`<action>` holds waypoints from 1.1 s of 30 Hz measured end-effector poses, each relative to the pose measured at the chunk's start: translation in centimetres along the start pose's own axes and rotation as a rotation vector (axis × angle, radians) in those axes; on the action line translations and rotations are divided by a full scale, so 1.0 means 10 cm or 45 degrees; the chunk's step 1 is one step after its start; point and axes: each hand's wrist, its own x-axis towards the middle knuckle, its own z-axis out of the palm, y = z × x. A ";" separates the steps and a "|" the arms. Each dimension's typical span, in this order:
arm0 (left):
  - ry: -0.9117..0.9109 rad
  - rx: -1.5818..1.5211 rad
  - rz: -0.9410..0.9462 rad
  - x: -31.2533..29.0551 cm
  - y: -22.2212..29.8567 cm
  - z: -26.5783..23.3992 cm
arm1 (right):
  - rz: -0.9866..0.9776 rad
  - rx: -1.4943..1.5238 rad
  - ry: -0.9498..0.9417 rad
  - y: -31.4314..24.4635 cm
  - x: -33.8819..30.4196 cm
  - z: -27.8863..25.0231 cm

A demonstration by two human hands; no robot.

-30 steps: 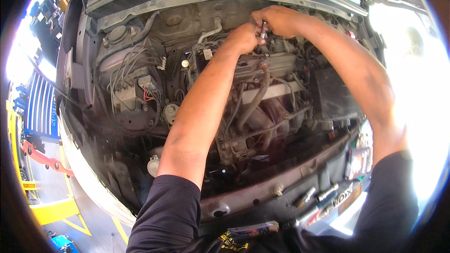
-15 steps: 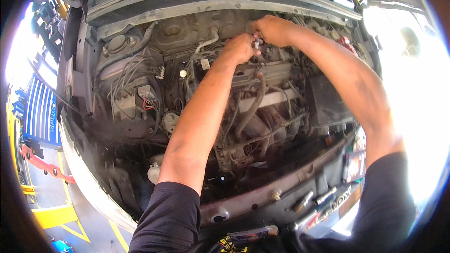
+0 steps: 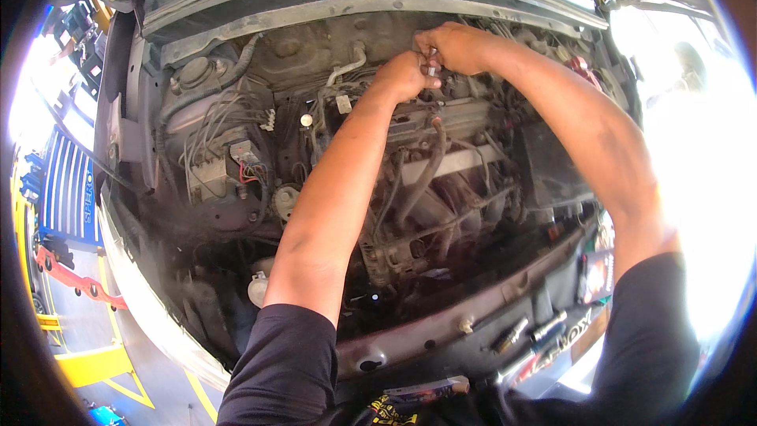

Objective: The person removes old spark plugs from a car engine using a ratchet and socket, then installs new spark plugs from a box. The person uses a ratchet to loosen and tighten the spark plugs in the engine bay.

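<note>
While a small metal piece (image 3: 432, 72) is pinched roughly upright between the fingers of the left hand (image 3: 400, 77), its upper end is met by the curled right hand (image 3: 453, 46), whose exact hold cannot be told. All three are held over the far edge of the engine (image 3: 465, 117), with a black box (image 3: 556, 162) seated to the engine's right.

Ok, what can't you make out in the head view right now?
All in the head view:
- Metal piece: mostly covered by the fingers of the left hand and right hand; its full shape and the right hand's grip can't be told.
- Engine: partly hidden behind the left forearm.
- Background beyond the right forearm: washed out by glare.
</note>
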 end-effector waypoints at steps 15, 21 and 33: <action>-0.017 0.159 -0.099 -0.01 0.08 0.01 | 0.026 -0.086 -0.112 0.00 0.02 -0.05; -0.111 -0.140 0.113 0.14 -0.17 0.02 | -0.065 0.076 -0.065 0.01 -0.05 -0.11; -0.008 -0.087 0.053 0.09 -0.06 0.01 | -0.120 -0.089 -0.082 0.06 0.01 -0.06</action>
